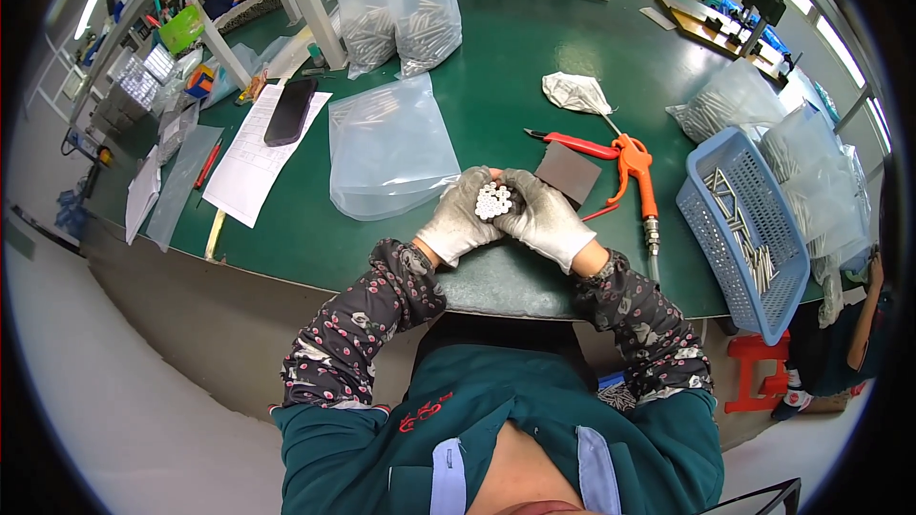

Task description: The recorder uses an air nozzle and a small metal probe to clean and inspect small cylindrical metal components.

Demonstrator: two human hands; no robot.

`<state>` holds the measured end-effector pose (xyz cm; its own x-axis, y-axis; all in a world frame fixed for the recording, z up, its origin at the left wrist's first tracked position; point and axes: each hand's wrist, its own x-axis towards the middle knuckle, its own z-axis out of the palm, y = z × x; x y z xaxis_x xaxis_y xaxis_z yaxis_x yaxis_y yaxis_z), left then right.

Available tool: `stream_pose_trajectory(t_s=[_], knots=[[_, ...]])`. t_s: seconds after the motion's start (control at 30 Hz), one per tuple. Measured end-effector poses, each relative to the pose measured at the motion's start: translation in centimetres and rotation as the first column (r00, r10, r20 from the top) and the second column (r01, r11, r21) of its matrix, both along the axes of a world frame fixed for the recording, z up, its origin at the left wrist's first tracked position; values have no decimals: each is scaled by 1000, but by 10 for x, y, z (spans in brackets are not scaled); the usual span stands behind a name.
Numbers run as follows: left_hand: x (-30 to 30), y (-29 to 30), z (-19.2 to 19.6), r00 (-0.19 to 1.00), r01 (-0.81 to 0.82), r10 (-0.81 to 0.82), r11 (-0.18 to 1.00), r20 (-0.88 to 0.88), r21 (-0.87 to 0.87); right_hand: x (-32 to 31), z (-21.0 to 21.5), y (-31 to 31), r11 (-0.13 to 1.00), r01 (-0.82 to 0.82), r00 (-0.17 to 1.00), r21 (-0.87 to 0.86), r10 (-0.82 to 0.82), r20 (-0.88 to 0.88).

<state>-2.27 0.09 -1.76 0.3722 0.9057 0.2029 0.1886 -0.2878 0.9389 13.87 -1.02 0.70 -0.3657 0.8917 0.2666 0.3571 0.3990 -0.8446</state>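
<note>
Left hand (461,217), grey glove: curled tight about the left side of a bundle of short metal rods (493,200), fingers wrapped and closed on it.
Right hand (544,216), grey glove: likewise clamped on the right side of the same bundle. Bundle held end-on to the camera, round rod ends showing pale, just above the near edge of the green surface (496,67).

Handling note (judgement): the rods are smooth and many; an even squeeze from both sides with ends kept level should stop single rods sliding out of the middle. Tapping the ends flush on the surface would likely help.

At 1 o'clock of the hands, just beside: dark flat pad (567,172).
At 2 o'clock, near: orange air blow gun (634,172), with red-handled tool (577,144) lying beside it; these crowd the right side.
At 3 o'clock: blue mesh basket (749,229) with loose rods inside.
At 11 o'clock, near: flat clear plastic bag (391,148), few rods in it; it takes up the room to the left.
At 10 o'clock, farther: paper sheet (258,157) with black phone (289,111) on top.
At 12 o'clock, far: two upright clear bags of rods (401,14).
At 1 o'clock, far: crumpled white cloth (575,92).
</note>
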Motion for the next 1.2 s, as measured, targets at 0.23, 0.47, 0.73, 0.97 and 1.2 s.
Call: stream_pose_trajectory(t_s=[0.23, 0.47, 0.73, 0.97, 1.2], knots=[[1, -2, 7, 1000, 16, -14, 998, 26, -60, 1, 3, -3, 999, -42, 998, 2, 42, -39], [-1, -4, 13, 998, -1, 0, 1000, -56, -22, 23, 35, -13, 984, 155, 985, 86, -161, 68], [1, -5, 13, 995, -25, 26, 1000, -95, 10, 50, 26, 0, 850, 69, 595, 523, -456, 662], [-1, -4, 8, 999, -40, 32, 978, 41, 206, 9, 60, -33, 819, -113, 934, 563, -106, 341], [-5, 1, -17, 996, -38, 39, 999, 83, -14, 1, 67, -23, 763, 41, 936, 645, -255, 242]])
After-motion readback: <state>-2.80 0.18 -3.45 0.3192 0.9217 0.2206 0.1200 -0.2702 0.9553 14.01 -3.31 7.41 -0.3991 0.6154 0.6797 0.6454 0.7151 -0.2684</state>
